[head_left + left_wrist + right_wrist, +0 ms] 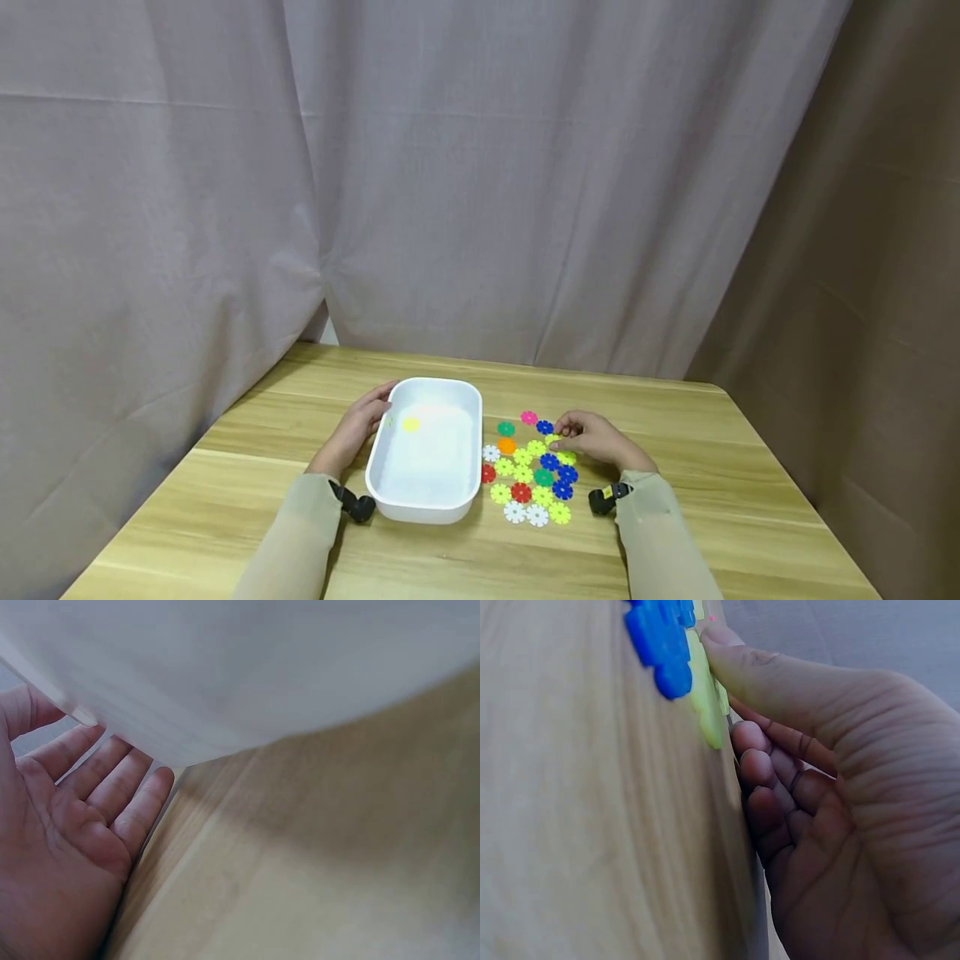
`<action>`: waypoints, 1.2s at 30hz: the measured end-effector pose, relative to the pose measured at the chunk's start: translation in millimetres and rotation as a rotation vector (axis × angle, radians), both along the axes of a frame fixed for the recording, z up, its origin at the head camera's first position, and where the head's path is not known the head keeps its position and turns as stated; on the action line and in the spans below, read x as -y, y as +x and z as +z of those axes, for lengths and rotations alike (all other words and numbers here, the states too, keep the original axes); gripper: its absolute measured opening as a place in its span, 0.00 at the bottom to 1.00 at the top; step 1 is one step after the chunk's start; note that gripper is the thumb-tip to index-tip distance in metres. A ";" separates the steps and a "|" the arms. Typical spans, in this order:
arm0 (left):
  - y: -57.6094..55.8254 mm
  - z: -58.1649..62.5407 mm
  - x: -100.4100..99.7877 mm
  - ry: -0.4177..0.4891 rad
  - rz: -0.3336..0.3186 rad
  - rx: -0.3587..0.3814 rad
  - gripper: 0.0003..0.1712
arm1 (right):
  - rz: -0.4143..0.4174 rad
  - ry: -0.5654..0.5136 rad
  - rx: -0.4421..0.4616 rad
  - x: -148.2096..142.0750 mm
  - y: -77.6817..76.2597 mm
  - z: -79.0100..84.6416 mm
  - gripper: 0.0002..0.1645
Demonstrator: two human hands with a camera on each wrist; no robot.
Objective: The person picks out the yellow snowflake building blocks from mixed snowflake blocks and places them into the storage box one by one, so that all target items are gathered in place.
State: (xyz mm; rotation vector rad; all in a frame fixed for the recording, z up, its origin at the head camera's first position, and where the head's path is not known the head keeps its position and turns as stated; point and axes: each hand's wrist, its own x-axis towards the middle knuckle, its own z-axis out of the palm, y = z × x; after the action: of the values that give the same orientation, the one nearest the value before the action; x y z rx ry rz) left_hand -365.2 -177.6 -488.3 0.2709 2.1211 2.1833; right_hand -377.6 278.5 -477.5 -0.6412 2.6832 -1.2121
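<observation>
A white plastic tub (423,512) stands on the wooden table with one yellow snowflake disc (411,425) inside. My left hand (363,421) holds the tub's left side, thumb at the rim and fingers along the outer wall (225,682). To the tub's right lie several notched snowflake discs in yellow, blue (562,489), green (543,477), red (521,492), white (537,516), orange (507,447) and pink (529,417). At the far right of this spread, my right hand (596,437) pinches a yellow disc (552,439) between thumb and forefinger; its other fingers (757,769) are curled.
The wooden table (720,483) extends to both sides and in front of the tub. A grey curtain (480,208) hangs behind the table, and a darker brownish one (855,292) hangs along the right. Each wrist wears a small black camera (362,508).
</observation>
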 end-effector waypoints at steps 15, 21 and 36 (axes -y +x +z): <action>3.0 -2.2 -0.5 0.012 -0.005 0.005 0.32 | -0.069 -0.012 0.022 1.5 -0.9 -6.3 0.19; 3.2 0.2 -1.0 -0.002 0.008 0.004 0.33 | -0.079 -0.026 0.012 2.6 -1.9 -6.8 0.17; 1.1 2.6 -1.2 -0.008 0.001 0.000 0.33 | -0.070 -0.079 0.032 -4.5 -5.0 -6.3 0.18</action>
State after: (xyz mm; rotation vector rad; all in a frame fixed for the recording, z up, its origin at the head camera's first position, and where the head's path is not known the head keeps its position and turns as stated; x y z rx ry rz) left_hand -364.1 -176.5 -485.8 0.2687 2.1301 2.1753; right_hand -382.6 283.0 -483.8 -0.5376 2.6642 -1.3400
